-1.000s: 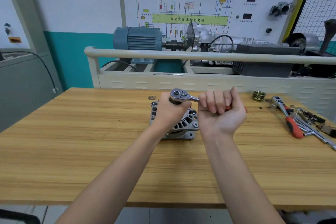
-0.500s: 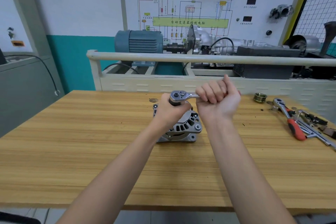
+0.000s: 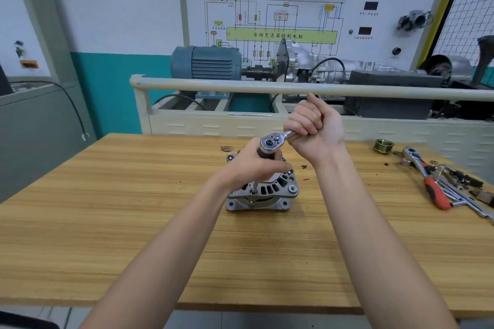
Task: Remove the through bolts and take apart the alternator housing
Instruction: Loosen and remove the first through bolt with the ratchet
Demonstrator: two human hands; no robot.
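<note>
Since the earlier frame the right hand (image 3: 314, 129) has swung the ratchet handle up and away toward the rail, so the ratchet (image 3: 274, 141) now slants up to the right, and the view sits closer to the work. Both bare forearms rise from the bottom edge across the wide, bare near half of the wooden bench (image 3: 133, 235), whose front edge crosses the lower frame. At centre frame the alternator (image 3: 263, 195) stands on the bench, its vented housing facing the camera. The left hand (image 3: 254, 165) lies over its top, fingers wrapped around the dark socket piece under the ratchet head and hiding the housing's upper part; a thin extension (image 3: 254, 187) drops from the hand to a bolt at the housing rim. The right hand's fingers are curled tight in a fist round the handle, a sliver of red grip showing. To the right, well apart, lie a small brass pulley (image 3: 383, 146), a second red-handled ratchet (image 3: 427, 181) and a scatter of loose tools and parts reaching the right edge. Left of the alternator the benchtop is open to its left edge. Beyond the far edge a pale rail (image 3: 267, 86) crosses the frame, with a blue motor (image 3: 205, 63) and a wiring-diagram board (image 3: 275, 21) behind it.
</note>
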